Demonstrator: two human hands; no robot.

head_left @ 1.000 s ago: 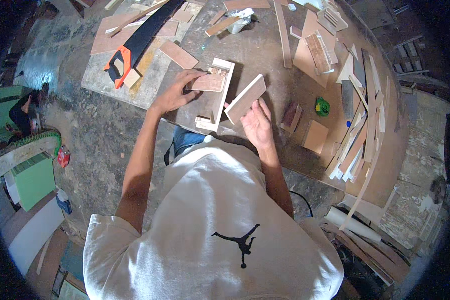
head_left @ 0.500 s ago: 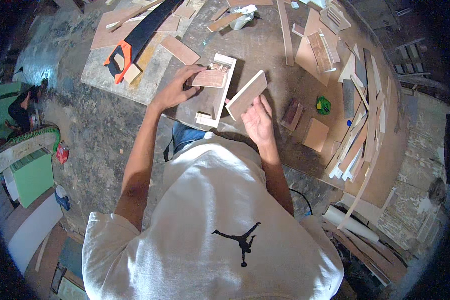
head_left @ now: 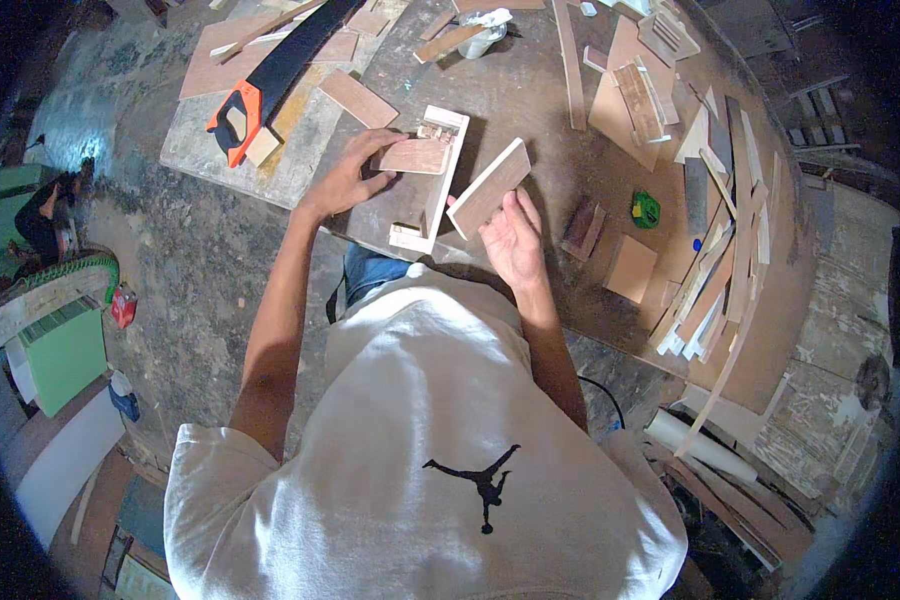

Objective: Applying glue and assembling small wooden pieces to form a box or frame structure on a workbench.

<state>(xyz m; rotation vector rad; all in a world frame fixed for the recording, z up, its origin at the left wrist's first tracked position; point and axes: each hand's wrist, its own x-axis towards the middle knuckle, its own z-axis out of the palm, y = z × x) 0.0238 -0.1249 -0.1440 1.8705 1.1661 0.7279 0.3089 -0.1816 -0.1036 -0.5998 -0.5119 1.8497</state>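
My left hand grips a small reddish wooden board by its left end, thumb on the near edge and fingers on the far edge. That board lies against a three-sided wooden frame with pale edges, which rests near the table's front edge, its side facing left unwalled. Small wood bits show in its far corner. Just right of the frame, my right hand holds a larger rectangular wooden board, tilted and apart from the frame. Part of that hand's grip is hidden behind the board.
A handsaw with an orange and black handle lies at the far left of the table. A metal cup stands at the back. To the right are a green tape measure, a dark wood block, a square wood piece and piled strips.
My right hand and its board have shifted very slightly left. My left hand keeps its grip on the small board in nearly the same place.
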